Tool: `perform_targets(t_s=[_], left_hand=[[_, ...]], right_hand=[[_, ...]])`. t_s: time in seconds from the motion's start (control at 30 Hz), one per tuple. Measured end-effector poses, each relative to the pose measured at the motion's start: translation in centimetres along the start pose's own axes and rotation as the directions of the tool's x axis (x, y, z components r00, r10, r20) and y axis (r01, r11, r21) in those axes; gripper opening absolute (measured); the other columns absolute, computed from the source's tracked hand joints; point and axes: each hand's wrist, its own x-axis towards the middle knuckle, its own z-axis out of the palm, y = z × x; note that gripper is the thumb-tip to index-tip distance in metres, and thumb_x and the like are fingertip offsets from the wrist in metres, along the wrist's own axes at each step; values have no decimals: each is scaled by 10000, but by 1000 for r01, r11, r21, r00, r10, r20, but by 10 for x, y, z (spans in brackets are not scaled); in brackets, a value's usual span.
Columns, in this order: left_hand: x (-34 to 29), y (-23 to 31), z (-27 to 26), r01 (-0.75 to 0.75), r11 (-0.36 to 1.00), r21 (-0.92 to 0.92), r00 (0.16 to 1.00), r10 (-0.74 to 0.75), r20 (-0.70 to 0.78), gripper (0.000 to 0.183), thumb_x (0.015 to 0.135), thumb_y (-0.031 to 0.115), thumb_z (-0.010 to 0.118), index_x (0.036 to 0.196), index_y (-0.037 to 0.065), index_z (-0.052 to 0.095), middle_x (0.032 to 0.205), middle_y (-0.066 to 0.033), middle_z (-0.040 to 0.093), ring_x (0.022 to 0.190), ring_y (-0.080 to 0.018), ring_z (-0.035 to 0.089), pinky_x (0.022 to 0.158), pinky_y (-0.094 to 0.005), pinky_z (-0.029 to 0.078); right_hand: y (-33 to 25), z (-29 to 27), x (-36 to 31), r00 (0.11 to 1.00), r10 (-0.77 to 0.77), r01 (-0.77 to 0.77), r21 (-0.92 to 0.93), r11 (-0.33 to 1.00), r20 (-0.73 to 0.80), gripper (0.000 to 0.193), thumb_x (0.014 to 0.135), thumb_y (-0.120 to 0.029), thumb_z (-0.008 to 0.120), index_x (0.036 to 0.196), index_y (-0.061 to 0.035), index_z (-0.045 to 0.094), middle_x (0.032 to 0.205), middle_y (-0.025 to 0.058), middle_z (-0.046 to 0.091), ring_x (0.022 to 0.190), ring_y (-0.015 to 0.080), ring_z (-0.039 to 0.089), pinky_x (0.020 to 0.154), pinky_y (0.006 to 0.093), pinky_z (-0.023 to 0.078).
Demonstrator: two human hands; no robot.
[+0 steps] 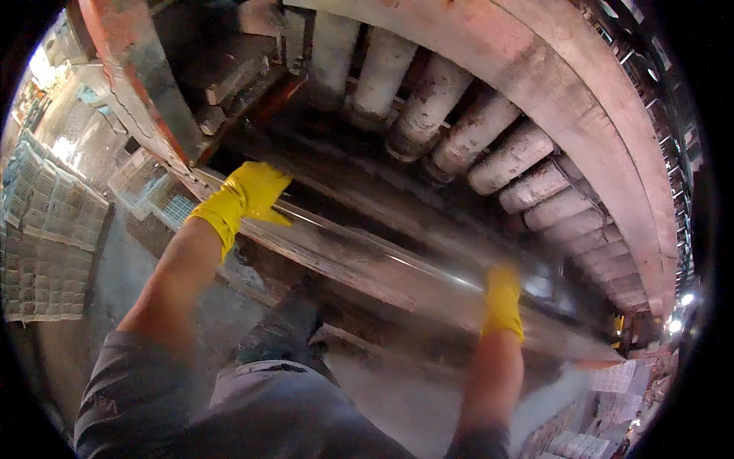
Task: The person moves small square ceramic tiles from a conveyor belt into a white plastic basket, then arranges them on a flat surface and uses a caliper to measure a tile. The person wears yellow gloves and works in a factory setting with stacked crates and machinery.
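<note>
My left hand (254, 193), in a yellow rubber glove, is at the left part of a long wet metal ledge (375, 268). Its fingers stretch forward with the thumb apart, and nothing shows in them. Farther right, my right hand (501, 300) wears the same kind of glove and is over the same ledge. Motion smears its fingers, so their pose cannot be made out. Beyond the ledge runs a dark, wet trough (359, 180). Whether either hand touches the metal is unclear.
A row of thick grey cylinders (432, 96) stands behind the trough, under a broad pale beam (550, 69). At the left is a rusty upright frame (138, 76). Stacked plastic crates (53, 229) stand on the floor farther left, with a blue crate (174, 200) nearer the ledge.
</note>
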Motion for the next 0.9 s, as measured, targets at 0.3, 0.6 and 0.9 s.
perform_targets(t_s=[0.3, 0.6, 0.9], left_hand=[[-24, -5, 15, 5, 1000, -22, 1000, -4, 25, 1005, 687, 754, 776, 1368, 27, 640, 1357, -190, 679, 1223, -400, 645, 1022, -505, 524], [-38, -12, 37, -40, 999, -10, 997, 40, -66, 990, 659, 759, 802, 1323, 39, 659, 1340, -197, 678, 1220, -398, 640, 1031, -515, 504], [-57, -20, 49, -97, 995, 7, 991, 97, -88, 1029, 682, 785, 768, 1361, 24, 633, 1360, -204, 668, 1243, -397, 630, 1063, -509, 488]], right_hand=[[3, 14, -33, 995, -69, 73, 56, 996, -76, 658, 955, -397, 695, 1437, 34, 575, 1344, 257, 669, 1048, 380, 723, 877, 444, 576], [61, 73, -7, 983, -138, 122, -142, 982, -117, 707, 945, -493, 686, 1443, -1, 587, 1428, 230, 635, 1323, 380, 605, 1116, 449, 463], [35, 50, -73, 975, -78, 77, -17, 997, -208, 631, 959, -460, 673, 1378, 10, 622, 1315, 236, 690, 1214, 394, 661, 1047, 442, 510]])
